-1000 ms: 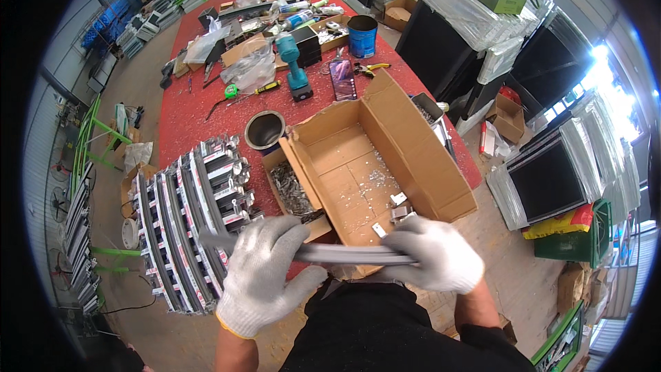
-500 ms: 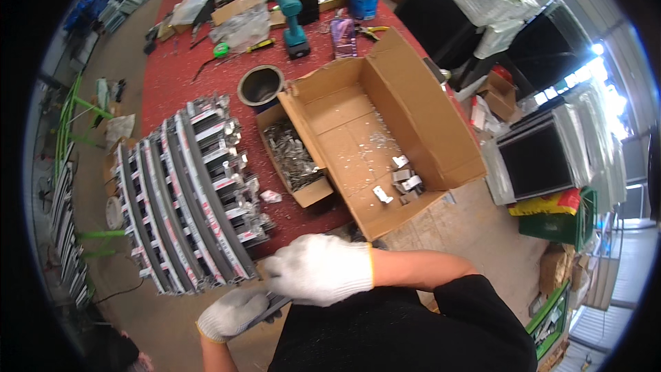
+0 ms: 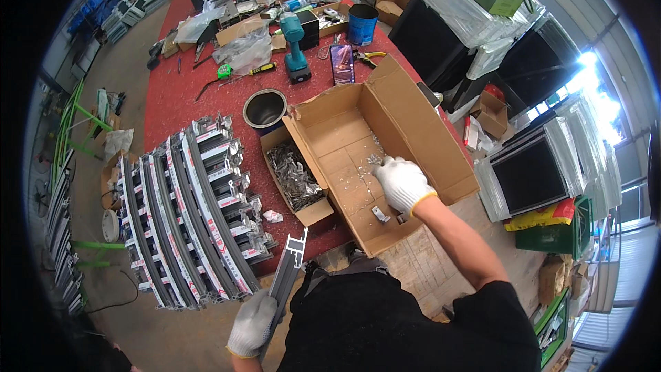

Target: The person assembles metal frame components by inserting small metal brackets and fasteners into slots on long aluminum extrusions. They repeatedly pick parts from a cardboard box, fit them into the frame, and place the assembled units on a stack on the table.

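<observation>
My left hand point(image 3: 252, 324), in a white knit glove, is closed around a grey metal profile point(image 3: 281, 282). The profile slants up and away, its hollow cut end showing near the table's front edge. My right hand point(image 3: 401, 182), gloved too, is inside the large open cardboard box point(image 3: 344, 158), its fingers curled. Whatever they may hold is hidden under the glove. Just below that hand lies a small white metal bracket point(image 3: 379, 214), with another bracket point(image 3: 402, 218) partly covered beside it.
Stacked long profiles point(image 3: 182, 213) lie at the table's left. A narrow carton of metal clips point(image 3: 296, 172) adjoins the box, with a dark round pot point(image 3: 265, 110) behind. Farther back are a teal cordless drill point(image 3: 295, 48), a phone point(image 3: 342, 64), pliers point(image 3: 372, 59) and a blue bucket point(image 3: 362, 24).
My right hand has left the left hand's side and reached right into the box. The profile in my left hand has swung up, and its far end now shows.
</observation>
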The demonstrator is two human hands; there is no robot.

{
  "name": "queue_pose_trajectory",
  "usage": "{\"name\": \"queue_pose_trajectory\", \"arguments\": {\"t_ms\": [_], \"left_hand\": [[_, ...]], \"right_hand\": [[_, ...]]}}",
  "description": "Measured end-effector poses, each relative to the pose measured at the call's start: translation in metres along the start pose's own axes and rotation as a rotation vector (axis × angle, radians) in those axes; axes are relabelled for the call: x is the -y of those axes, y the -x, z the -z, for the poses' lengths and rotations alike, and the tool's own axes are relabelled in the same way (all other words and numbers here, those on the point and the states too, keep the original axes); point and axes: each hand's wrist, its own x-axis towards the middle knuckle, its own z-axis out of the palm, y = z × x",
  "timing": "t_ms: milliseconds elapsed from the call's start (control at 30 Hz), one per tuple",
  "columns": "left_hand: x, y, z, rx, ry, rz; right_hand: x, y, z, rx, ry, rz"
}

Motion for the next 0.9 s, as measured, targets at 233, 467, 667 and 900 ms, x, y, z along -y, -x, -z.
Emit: {"name": "queue_pose_trajectory", "arguments": {"t_ms": [233,467,667,900], "left_hand": [[0.003,-0.008,-0.018,-0.046,0.004,-0.044],[0.004,-0.008,-0.027,-0.125,0.039,-0.05],[0.008,-0.009,-0.026,-0.118,0.004,-0.066],[0.008,-0.011,-0.027,-0.145,-0.038,-0.067]], "right_hand": [[-0.031,-0.029,-0.076,0.074,0.143,0.149],[-0.029,-0.056,-0.073,-0.198,0.032,0.115],[0.001,-0.063,-0.088,-0.205,-0.304,-0.05],[0.008,-0.058,-0.07,-0.153,-0.537,-0.124]]}}
